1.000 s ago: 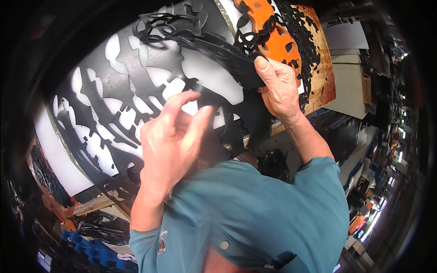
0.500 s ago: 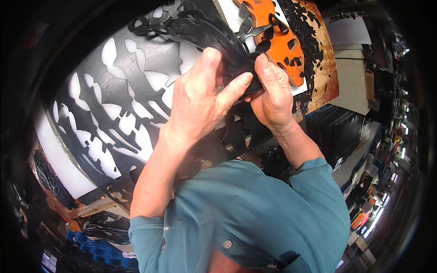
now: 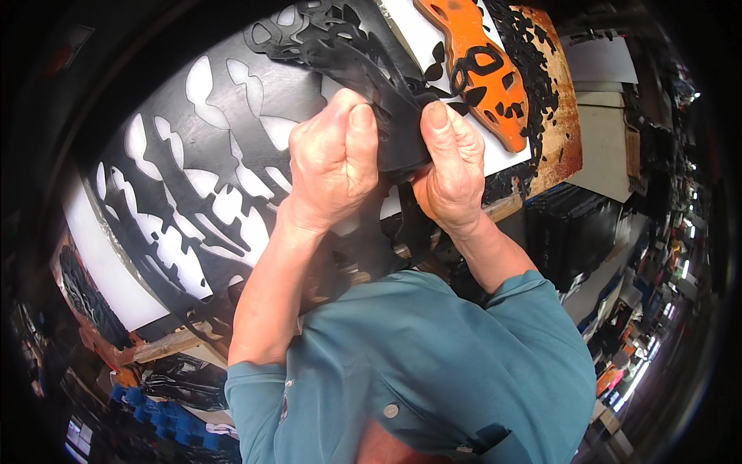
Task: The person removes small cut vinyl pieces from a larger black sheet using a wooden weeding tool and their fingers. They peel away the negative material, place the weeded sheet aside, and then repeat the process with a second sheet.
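Observation:
Both my hands are closed on a bunched stack of flexible black sheet pieces (image 3: 402,135), which hangs between them and runs up to a tangle of looped offcuts at the top. My left hand (image 3: 332,166) is clenched like a fist at the stack's left edge, thumb on top. At the right edge my right hand (image 3: 452,170) pinches it, thumb uppermost and fingers mostly hidden. Left of my hands lies a large black sheet (image 3: 174,135) with curved cut-out holes, white showing through them. Beyond my right hand sits an orange shaped block (image 3: 483,66), black scraps scattered over it.
White board (image 3: 506,160) lies under the orange block. Small black scraps (image 3: 533,69) heap along the rusty brown board (image 3: 564,139) to the right. A wooden table edge (image 3: 502,209) runs near my body. Black wrapped bundles (image 3: 576,220) and a blue object (image 3: 158,414) are lower down.
My left hand has curled from a spread thumb into a fist on the black pieces. Both hands have drawn slightly lower. A dark piece no longer shows beside the orange block.

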Motion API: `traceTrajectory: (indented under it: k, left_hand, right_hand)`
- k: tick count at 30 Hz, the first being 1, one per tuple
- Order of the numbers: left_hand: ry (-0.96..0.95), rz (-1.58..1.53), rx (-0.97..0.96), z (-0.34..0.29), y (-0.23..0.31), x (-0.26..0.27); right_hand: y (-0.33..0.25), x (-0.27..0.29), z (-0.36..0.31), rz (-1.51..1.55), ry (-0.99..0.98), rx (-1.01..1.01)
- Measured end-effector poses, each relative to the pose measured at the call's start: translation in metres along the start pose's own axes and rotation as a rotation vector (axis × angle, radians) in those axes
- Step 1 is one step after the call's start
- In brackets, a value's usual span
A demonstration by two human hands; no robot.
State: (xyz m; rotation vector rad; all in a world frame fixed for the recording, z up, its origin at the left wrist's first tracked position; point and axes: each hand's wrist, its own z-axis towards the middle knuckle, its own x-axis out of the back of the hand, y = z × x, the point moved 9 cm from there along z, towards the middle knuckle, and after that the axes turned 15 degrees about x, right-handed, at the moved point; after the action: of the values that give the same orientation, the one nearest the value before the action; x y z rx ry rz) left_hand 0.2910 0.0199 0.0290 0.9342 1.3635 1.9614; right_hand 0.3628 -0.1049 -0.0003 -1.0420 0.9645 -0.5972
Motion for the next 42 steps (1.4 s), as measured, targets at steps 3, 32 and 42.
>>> traceTrajectory:
  k: [3, 32, 42]
  left_hand:
    - [0.079, -0.121, 0.162, -0.003, -0.016, 0.009]
    - [-0.093, 0.037, 0.293, -0.01, 0.011, 0.02]
    - [-0.12, 0.098, 0.129, -0.009, 0.022, 0.017]
  right_hand:
    - [0.002, 0.0, 0.002, -0.001, -0.035, -0.047]
    - [-0.027, -0.011, 0.013, 0.038, 0.051, -0.044]
    - [-0.018, -0.016, 0.005, -0.014, -0.014, 0.073]
